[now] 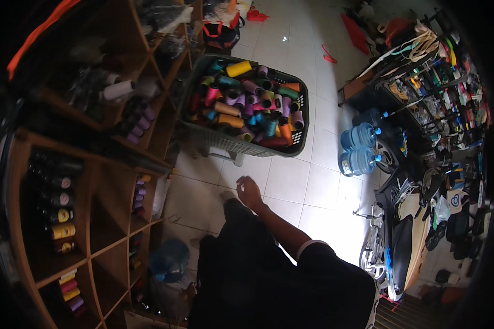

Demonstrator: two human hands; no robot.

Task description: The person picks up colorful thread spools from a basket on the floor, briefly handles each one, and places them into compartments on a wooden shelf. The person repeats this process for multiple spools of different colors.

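My right hand [250, 193] hangs over the tiled floor, just in front of a large basket [241, 146], touching nothing. Its fingers curve loosely, with a bright gap between them, and no held thing shows. Thread spools heap the basket: a yellow spool [239, 68], an orange spool [285, 133], purple spools [251, 86] and several other colours. The basket rests on a pale low stand [237, 159]. Low on my left side, my left hand [190, 291] is dim and partly hidden by my dark clothing; its fingers cannot be made out. It is near a blue water jug [170, 259].
On my left, wooden cubby shelves [91, 208] hold spools in rows. Large blue water bottles [360, 143] stand right of the basket. Farther right are a motorbike [398, 247] and a crowded rack [422, 82]. Red straps [328, 54] lie on the far floor.
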